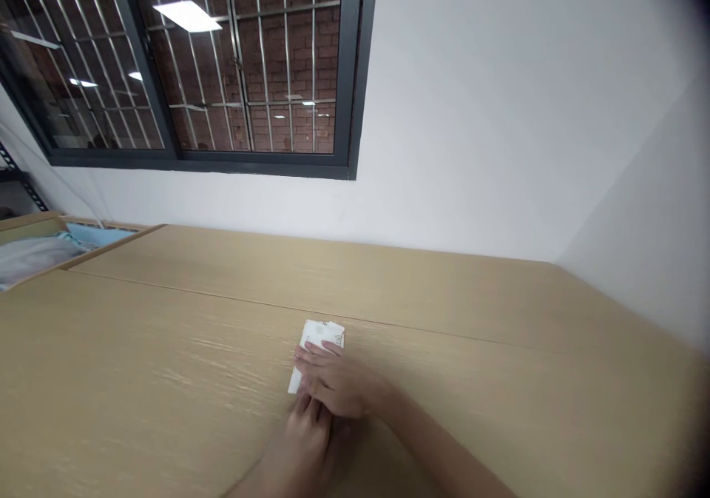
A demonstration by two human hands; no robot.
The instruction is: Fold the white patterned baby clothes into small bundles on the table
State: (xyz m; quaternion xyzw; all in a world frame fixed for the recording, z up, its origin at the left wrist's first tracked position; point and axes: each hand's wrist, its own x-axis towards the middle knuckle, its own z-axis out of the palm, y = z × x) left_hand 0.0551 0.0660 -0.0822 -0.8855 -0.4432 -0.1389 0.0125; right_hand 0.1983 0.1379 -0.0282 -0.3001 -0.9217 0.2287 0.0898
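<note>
A small folded white cloth [323, 333] with a faint print lies on the wooden table [166, 379]. My right hand [338, 379] lies flat over the near part of the cloth, fingers stretched out and pressing it down. My left hand [299, 446] reaches in from below, its fingertips tucked under the right hand at the cloth's near edge; its fingers are mostly hidden.
A wooden box [38, 254] with white and light blue fabric stands at the far left of the table. A white wall and a dark-framed barred window [222, 69] rise behind the table. Another white wall closes the right side.
</note>
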